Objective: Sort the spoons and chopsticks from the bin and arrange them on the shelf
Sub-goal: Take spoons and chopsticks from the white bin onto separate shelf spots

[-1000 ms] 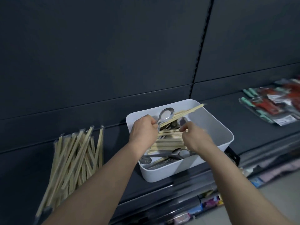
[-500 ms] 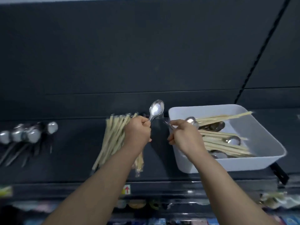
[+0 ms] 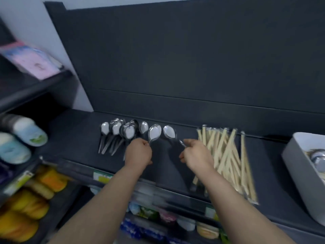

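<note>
My left hand grips the handle of a silver spoon, bowl pointing away over the dark shelf. My right hand pinches the handle of a second spoon just right of it. Left of both, a row of several spoons lies on the shelf. A pile of wrapped wooden chopsticks lies right of my right hand. The white bin stands at the far right, cut off by the frame edge, with spoons showing inside.
A side shelf at left holds light-blue cups and pink packets. Yellow and orange packs fill the lower left shelf. Coloured goods sit on the shelf below. The dark back panel rises behind the shelf.
Both hands lifted a spoon each out of the bin and carried them left, past the chopstick pile, to the spoon row. The view swung left with them.
</note>
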